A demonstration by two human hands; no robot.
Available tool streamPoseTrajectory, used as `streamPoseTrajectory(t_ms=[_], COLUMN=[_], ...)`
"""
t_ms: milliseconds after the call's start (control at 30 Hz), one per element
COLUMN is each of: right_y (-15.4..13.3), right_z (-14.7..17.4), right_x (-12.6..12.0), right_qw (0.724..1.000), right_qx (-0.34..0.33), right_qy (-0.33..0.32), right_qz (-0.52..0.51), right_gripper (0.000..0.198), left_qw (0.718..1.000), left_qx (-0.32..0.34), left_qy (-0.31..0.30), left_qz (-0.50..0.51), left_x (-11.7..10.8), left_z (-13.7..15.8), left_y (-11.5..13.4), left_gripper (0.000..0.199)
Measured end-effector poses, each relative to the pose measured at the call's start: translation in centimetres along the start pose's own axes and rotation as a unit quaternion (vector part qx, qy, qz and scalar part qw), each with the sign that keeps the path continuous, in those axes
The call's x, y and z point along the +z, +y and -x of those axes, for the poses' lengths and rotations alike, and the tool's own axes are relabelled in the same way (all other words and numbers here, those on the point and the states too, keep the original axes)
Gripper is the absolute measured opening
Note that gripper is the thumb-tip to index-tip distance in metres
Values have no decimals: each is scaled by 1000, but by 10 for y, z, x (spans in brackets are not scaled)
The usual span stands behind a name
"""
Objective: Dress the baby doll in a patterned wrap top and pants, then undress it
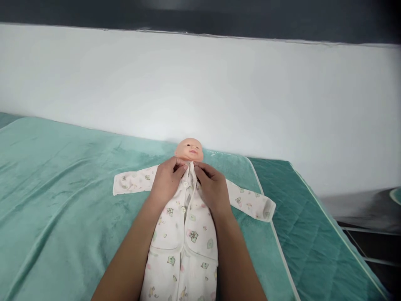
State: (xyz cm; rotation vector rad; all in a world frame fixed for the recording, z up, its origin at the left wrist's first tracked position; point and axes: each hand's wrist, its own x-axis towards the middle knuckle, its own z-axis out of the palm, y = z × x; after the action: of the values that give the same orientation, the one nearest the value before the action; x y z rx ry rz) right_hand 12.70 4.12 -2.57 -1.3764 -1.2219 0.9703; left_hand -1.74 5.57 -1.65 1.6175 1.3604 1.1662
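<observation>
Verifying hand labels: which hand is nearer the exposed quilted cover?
Right. The right hand, at the shirt's collar, is left of the quilted cover in the picture, apart from it; the left hand, also at the collar, is farther left.

bare forearms [128, 251] stretched forward, left hand [167, 179] and right hand [214, 188] close together, both pinching
</observation>
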Motion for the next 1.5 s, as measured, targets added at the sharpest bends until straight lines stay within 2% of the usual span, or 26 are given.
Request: streamPoseTrajectory(t_ms=[167, 367, 567, 700, 967, 1200, 1500], right_y=[2, 1, -1, -1, 1, 2, -1], right_z=[0, -1, 1, 1, 0, -3, 0], right_x=[2, 4, 5, 6, 4, 1, 1], right_qw=[1000, 995, 991, 989, 987, 988, 990], right_qx=[9, -32, -59, -61, -42, -17, -19], right_qy=[-9, -18, -17, -20, -27, -41, -32], right_qz=[14, 92, 122, 130, 154, 151, 136], right_gripper=[22, 18, 18, 19, 18, 22, 16], left_qw=[1000, 999, 997, 997, 998, 994, 996], left_qx=[6, 7, -44, -59, -60, -89, -38], left_qy=[-10, 0, 21, 26, 10, 50, 35], left_qz=[-23, -36, -53, -49, -8, -37, -77], left_x=[1, 3, 5, 5, 5, 7, 5], left_z=[0, 1, 2, 1, 0, 2, 7], left_y=[0, 0, 6, 5, -2, 5, 0], left_gripper=[16, 13, 10, 7, 16, 14, 18])
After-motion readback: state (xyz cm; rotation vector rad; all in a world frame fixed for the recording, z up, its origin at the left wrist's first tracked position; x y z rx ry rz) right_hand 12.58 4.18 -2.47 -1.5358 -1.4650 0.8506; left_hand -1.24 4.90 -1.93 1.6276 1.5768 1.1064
